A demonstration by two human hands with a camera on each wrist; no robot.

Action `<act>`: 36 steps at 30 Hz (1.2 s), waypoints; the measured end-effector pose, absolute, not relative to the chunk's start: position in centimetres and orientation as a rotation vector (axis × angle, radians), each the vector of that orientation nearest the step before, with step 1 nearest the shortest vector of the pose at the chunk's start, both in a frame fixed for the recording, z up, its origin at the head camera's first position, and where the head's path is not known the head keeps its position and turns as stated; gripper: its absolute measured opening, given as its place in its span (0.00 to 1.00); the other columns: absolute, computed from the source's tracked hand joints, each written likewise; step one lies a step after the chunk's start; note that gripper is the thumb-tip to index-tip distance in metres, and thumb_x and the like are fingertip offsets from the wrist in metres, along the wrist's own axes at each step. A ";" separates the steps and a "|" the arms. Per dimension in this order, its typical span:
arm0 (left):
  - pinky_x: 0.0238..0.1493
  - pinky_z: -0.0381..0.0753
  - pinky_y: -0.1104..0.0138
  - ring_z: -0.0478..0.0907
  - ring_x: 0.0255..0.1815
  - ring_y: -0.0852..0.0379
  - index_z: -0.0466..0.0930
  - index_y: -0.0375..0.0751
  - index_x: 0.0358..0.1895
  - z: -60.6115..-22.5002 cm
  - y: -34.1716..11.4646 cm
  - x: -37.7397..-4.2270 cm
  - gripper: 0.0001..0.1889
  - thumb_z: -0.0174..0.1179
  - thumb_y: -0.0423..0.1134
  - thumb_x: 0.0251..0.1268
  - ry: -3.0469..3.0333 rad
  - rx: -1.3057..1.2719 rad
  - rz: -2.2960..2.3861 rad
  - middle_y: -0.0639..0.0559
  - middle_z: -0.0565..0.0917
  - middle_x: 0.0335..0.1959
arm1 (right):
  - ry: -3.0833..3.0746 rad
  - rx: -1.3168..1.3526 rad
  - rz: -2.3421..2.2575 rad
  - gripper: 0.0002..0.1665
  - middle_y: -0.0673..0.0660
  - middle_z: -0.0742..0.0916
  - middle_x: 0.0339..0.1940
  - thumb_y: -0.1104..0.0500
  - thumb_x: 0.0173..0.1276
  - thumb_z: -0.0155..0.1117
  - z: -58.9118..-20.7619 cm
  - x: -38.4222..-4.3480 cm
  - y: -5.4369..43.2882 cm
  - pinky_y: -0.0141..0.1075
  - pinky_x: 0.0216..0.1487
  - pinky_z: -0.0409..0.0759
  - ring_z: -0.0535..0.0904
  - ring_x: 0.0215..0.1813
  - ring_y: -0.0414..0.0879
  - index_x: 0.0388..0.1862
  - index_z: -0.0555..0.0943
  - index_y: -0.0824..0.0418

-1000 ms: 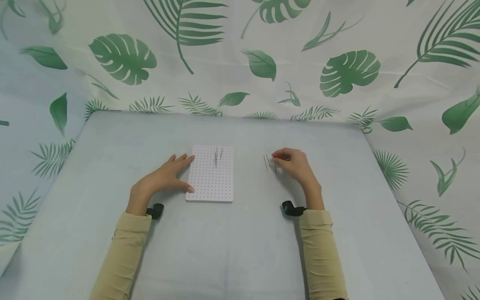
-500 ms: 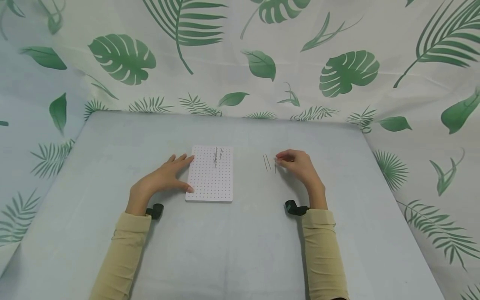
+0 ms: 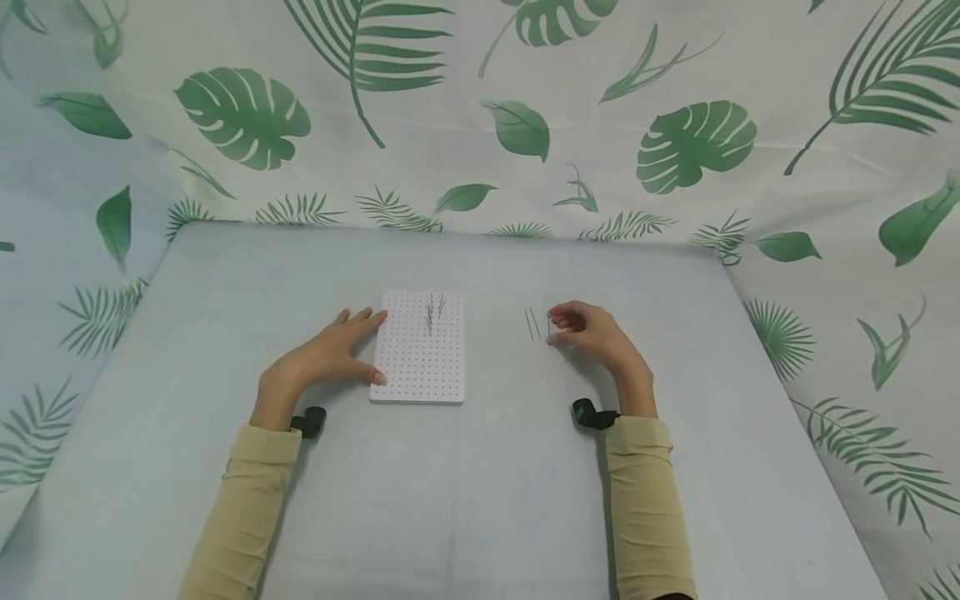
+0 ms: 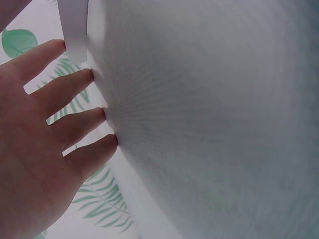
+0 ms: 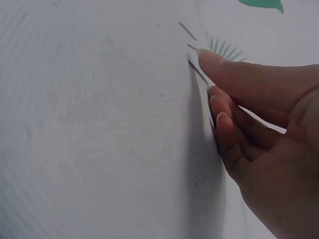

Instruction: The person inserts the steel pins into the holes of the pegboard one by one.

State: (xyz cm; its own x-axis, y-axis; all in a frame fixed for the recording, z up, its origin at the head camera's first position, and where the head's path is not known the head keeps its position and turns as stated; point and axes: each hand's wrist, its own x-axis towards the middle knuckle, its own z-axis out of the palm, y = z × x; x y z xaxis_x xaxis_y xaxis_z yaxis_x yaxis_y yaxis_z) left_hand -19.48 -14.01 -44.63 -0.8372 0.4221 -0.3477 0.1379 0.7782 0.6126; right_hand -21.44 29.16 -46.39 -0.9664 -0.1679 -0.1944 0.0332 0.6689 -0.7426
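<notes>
A white pegboard [image 3: 420,358] with rows of small holes lies flat on the table; several thin dark pins [image 3: 431,317] stand near its far end. My left hand [image 3: 322,354] spreads its fingers at the board's left side, index finger and thumb touching the edge. In the left wrist view the other fingertips [image 4: 99,114] rest on the table. To the right of the board, my right hand [image 3: 596,333] has thumb and index finger apart around a thin dark pin [image 3: 549,329], which lies by the fingertips. Whether they touch it is unclear.
Two more thin pins [image 3: 532,323] lie on the table, left of the right hand. The grey-white table [image 3: 517,483] meets a leaf-patterned cloth [image 3: 450,167] at its far edge. Each wrist wears a small black camera [image 3: 592,414].
My right hand has shifted slightly right and nearer, and its thumb has parted from its index finger beside the rightmost pin. The left hand and board stay put.
</notes>
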 end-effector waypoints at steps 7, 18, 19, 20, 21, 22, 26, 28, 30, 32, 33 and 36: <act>0.79 0.40 0.31 0.32 0.85 0.30 0.50 0.44 0.84 -44.8 -14.0 -19.5 0.56 0.76 0.50 0.56 2.499 0.431 0.810 0.37 0.46 0.85 | 2.639 -0.103 -1.191 0.29 0.63 0.83 0.56 0.63 0.65 0.75 -46.7 -21.5 29.1 0.45 0.60 0.76 0.78 0.58 0.56 0.65 0.78 0.66; 0.79 0.41 0.32 0.32 0.85 0.30 0.51 0.43 0.84 -44.8 -13.9 -19.5 0.56 0.77 0.50 0.55 2.505 0.423 0.810 0.37 0.46 0.85 | 2.635 -0.059 -1.191 0.31 0.63 0.82 0.56 0.62 0.66 0.74 -46.7 -21.4 28.9 0.44 0.59 0.75 0.77 0.58 0.55 0.67 0.77 0.65; 0.79 0.41 0.32 0.32 0.85 0.30 0.51 0.44 0.84 -44.8 -13.9 -19.5 0.56 0.77 0.50 0.55 2.503 0.421 0.815 0.37 0.46 0.85 | 2.635 -0.055 -1.189 0.31 0.63 0.82 0.56 0.62 0.66 0.74 -46.7 -21.4 28.9 0.44 0.59 0.75 0.77 0.58 0.55 0.67 0.77 0.65; 0.79 0.41 0.32 0.32 0.85 0.30 0.51 0.44 0.84 -44.8 -13.9 -19.5 0.56 0.77 0.50 0.55 2.502 0.421 0.819 0.37 0.46 0.85 | 2.635 -0.053 -1.186 0.31 0.63 0.82 0.56 0.62 0.65 0.75 -46.7 -21.5 28.9 0.44 0.59 0.75 0.77 0.57 0.55 0.67 0.77 0.65; 0.79 0.41 0.32 0.32 0.85 0.31 0.51 0.44 0.84 -44.8 -13.9 -19.4 0.56 0.77 0.50 0.55 2.501 0.420 0.819 0.37 0.46 0.85 | 2.635 -0.049 -1.185 0.31 0.63 0.82 0.55 0.62 0.66 0.75 -46.7 -21.5 28.9 0.44 0.59 0.75 0.76 0.57 0.55 0.67 0.77 0.65; 0.79 0.41 0.31 0.32 0.85 0.30 0.51 0.44 0.84 -44.8 -13.9 -19.4 0.56 0.76 0.50 0.56 2.500 0.424 0.819 0.36 0.46 0.85 | 2.636 -0.045 -1.184 0.31 0.62 0.82 0.55 0.61 0.65 0.75 -46.7 -21.5 28.9 0.44 0.59 0.75 0.76 0.57 0.55 0.67 0.78 0.65; 0.79 0.41 0.31 0.32 0.85 0.30 0.51 0.44 0.84 -44.8 -14.0 -19.5 0.56 0.76 0.51 0.56 2.504 0.422 0.812 0.37 0.46 0.85 | 2.643 -0.041 -1.181 0.30 0.62 0.82 0.54 0.61 0.65 0.75 -46.8 -21.6 28.9 0.44 0.58 0.74 0.76 0.56 0.54 0.65 0.78 0.65; 0.79 0.41 0.31 0.32 0.85 0.30 0.50 0.44 0.84 -44.8 -14.0 -19.5 0.56 0.76 0.51 0.56 2.506 0.420 0.810 0.37 0.46 0.85 | 2.650 -0.040 -1.178 0.30 0.62 0.82 0.54 0.61 0.65 0.75 -46.7 -21.6 28.8 0.44 0.58 0.75 0.76 0.55 0.54 0.65 0.78 0.64; 0.79 0.41 0.31 0.32 0.85 0.30 0.51 0.44 0.84 -44.8 -14.0 -19.5 0.56 0.76 0.50 0.57 2.507 0.420 0.810 0.37 0.46 0.85 | 2.656 -0.037 -1.177 0.30 0.61 0.82 0.53 0.61 0.65 0.75 -46.7 -21.6 28.7 0.44 0.57 0.75 0.76 0.55 0.54 0.64 0.78 0.64; 0.79 0.41 0.31 0.32 0.85 0.30 0.51 0.44 0.84 -44.8 -14.0 -19.5 0.56 0.76 0.50 0.56 2.507 0.422 0.812 0.37 0.46 0.85 | 2.663 -0.036 -1.172 0.29 0.61 0.82 0.53 0.61 0.65 0.75 -46.7 -21.6 28.7 0.44 0.57 0.76 0.77 0.55 0.53 0.64 0.78 0.64; 0.79 0.41 0.31 0.32 0.85 0.30 0.51 0.44 0.84 -44.8 -14.0 -19.5 0.56 0.76 0.51 0.56 2.505 0.423 0.812 0.37 0.46 0.85 | 2.667 -0.034 -1.173 0.29 0.61 0.83 0.52 0.61 0.65 0.75 -46.7 -21.6 28.7 0.43 0.56 0.76 0.77 0.54 0.53 0.63 0.78 0.64; 0.78 0.41 0.31 0.33 0.84 0.29 0.51 0.43 0.84 -44.8 -14.0 -19.5 0.56 0.76 0.52 0.56 2.502 0.430 0.812 0.36 0.46 0.85 | 2.679 -0.033 -1.174 0.27 0.61 0.83 0.52 0.62 0.65 0.74 -46.7 -21.5 28.6 0.44 0.56 0.77 0.78 0.54 0.54 0.63 0.78 0.65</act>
State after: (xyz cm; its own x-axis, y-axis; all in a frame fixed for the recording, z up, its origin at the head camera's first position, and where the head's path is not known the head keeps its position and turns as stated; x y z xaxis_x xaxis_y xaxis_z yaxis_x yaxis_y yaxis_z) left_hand -19.49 -13.95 -44.80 -0.8396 0.4258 -0.3374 0.1467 0.7757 0.6139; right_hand -21.53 28.64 -46.70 -0.9764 -0.1068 -0.1878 0.0657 0.6811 -0.7292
